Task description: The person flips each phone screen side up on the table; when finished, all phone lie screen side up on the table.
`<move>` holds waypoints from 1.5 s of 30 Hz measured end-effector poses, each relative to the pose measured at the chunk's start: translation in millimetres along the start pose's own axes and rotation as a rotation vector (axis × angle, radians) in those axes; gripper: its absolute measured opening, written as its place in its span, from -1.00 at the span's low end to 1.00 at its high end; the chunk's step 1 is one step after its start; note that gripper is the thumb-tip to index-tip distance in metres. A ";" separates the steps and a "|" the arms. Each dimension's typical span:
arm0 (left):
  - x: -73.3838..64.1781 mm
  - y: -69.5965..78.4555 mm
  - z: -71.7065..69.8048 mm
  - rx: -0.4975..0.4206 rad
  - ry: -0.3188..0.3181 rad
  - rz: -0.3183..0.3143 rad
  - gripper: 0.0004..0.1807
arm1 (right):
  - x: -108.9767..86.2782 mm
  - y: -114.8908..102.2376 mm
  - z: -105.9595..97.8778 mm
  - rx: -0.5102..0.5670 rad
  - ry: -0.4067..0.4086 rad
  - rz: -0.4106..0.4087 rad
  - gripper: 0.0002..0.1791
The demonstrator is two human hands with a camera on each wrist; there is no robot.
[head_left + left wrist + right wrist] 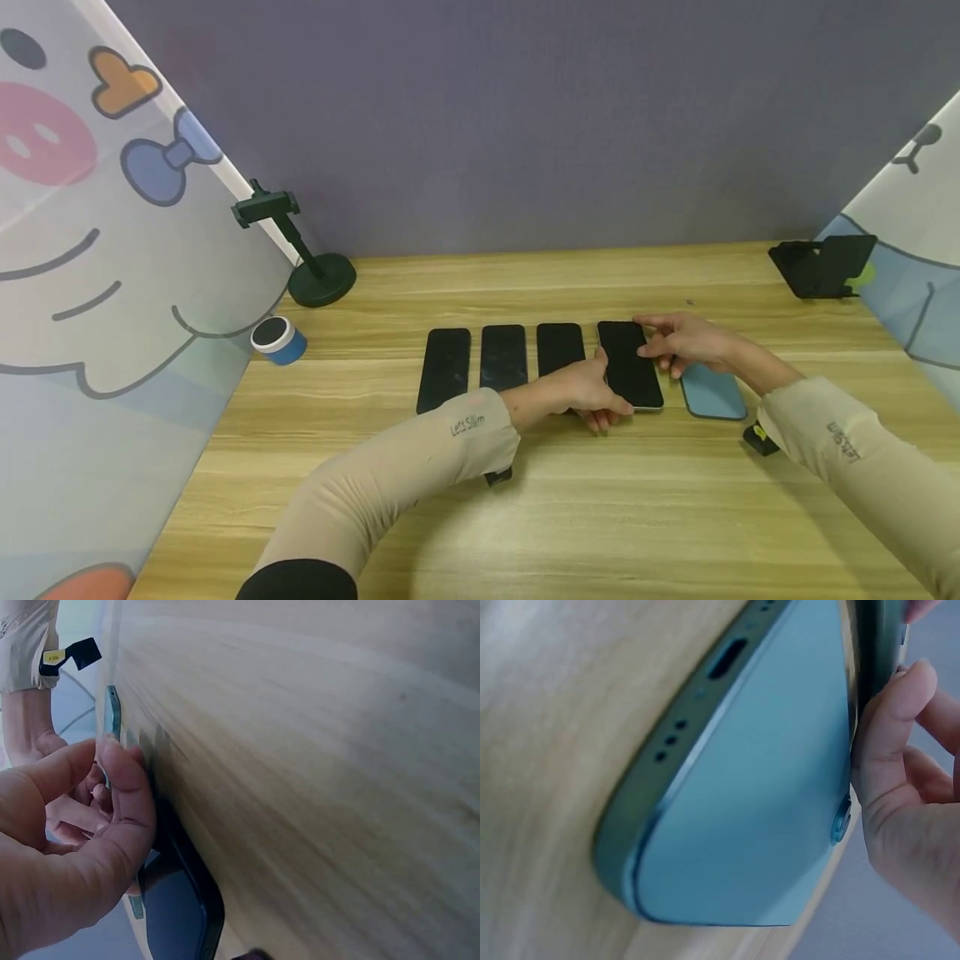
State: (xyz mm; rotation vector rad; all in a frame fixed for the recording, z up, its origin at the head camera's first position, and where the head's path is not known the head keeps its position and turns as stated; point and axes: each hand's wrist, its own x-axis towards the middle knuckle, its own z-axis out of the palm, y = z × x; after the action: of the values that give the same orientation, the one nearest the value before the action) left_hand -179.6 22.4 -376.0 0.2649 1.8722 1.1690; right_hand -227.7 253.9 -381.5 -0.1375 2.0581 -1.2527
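Four black-screened smartphones lie face up in a row. The rightmost smartphone (630, 367) is held between my two hands. My left hand (581, 390) grips its lower left side, thumb at the left edge and a finger at the bottom corner. At its right edge and top right corner, the thumb and fingers of my right hand (693, 340) hold it. Beside my right hand lies a light blue phone (712, 393), back up; its port and camera ring show in the right wrist view. My left forearm partly covers the other smartphones (444, 367).
A dark green phone stand (322, 279) and a blue-and-white jar (279, 340) stand at the left of the wooden table (600, 525). Back right is a black folding stand (825, 267). A grey panel (525, 125) closes off the back; cartoon-printed walls flank the sides.
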 end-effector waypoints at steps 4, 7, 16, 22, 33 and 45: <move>-0.4 2.9 -0.4 0.025 -0.008 -0.016 0.18 | 0.7 0.8 0.7 -0.025 0.011 -0.021 -0.06; -0.6 3.5 0.4 0.025 -0.007 -0.023 0.17 | 1.3 2.0 1.5 -0.028 0.016 -0.020 -0.06; -7.8 12.3 6.1 0.566 0.113 -0.009 0.05 | -1.7 -3.0 2.8 -0.145 0.046 -0.041 -0.10; -9.5 11.6 14.0 1.046 0.287 -0.009 0.02 | -1.8 -7.7 2.4 -0.248 0.049 -0.057 -0.11; 0.8 2.8 21.9 1.173 0.345 -0.016 0.12 | -0.8 -6.8 2.3 -0.243 0.038 -0.068 -0.09; 3.6 0.5 20.2 1.239 0.369 0.009 0.06 | -0.7 -5.5 4.0 -0.225 0.051 -0.078 -0.09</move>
State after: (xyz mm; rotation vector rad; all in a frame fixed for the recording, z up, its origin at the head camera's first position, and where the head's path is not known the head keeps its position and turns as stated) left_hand -166.3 37.2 -381.0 0.7523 2.7146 -0.1117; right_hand -226.1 248.4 -377.8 -0.2944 2.2534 -1.0761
